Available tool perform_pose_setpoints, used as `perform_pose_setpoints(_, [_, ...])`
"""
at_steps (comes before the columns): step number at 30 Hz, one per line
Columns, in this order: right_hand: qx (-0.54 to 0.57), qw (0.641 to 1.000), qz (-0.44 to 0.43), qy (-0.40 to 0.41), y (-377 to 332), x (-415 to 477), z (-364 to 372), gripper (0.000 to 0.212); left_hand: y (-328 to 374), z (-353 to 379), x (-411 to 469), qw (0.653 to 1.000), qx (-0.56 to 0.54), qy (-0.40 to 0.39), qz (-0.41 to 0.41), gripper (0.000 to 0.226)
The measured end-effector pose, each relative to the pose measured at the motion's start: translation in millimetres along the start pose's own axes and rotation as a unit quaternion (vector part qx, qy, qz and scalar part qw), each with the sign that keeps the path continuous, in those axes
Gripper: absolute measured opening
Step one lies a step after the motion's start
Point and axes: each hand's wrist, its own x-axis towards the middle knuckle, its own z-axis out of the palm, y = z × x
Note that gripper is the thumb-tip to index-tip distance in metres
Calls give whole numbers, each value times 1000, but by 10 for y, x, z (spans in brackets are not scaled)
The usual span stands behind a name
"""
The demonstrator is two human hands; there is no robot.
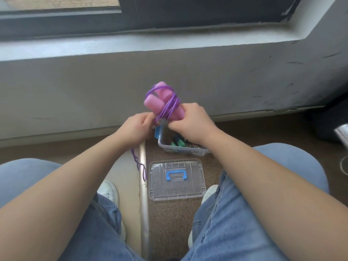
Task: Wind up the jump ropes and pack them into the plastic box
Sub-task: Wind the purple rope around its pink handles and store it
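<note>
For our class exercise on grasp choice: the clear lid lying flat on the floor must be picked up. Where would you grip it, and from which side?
Grip the blue handle at the middle of the clear lid, coming straight down from above. The lid lies flat on the floor with thin edges that offer little purchase. The handle looks folded flat, so it would probably need hooking up first.

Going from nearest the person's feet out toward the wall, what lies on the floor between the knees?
Clear lid with blue handle → open plastic box with ropes already inside → held above it, the pink handles wound in purple rope → grey wall.
</note>
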Motion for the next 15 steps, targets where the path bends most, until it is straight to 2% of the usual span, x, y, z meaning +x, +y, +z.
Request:
perform_pose_setpoints(2, [-40, 996, 52, 61, 106, 99, -59, 11, 28, 39, -68, 996, 54, -51, 42, 42])
perform_pose_setpoints(5, [-153, 983, 87, 49, 259, 198, -36, 11, 8, 72, -121, 970, 171, -64, 158, 35])
perform_pose_setpoints(9, [-281, 951, 104, -70, 307, 156, 206, 17, 11, -4, -94, 870, 363, 38, 331, 44])
perform_pose_setpoints(10, [-303, 943, 85, -108, 278, 119, 260, 17, -8, -35, -75, 853, 379, 50, 355, 50])
perform_pose_setpoints(12, [-348, 918, -3, -190, 222, 48, 351, 16, -48, -64, -39, 840, 367, 82, 391, 58])
perform_pose_setpoints(15, [-345, 889, -122, -276, 78, -70, 333, 10, 2, -114, -51, 860, 312, 149, 376, 62])
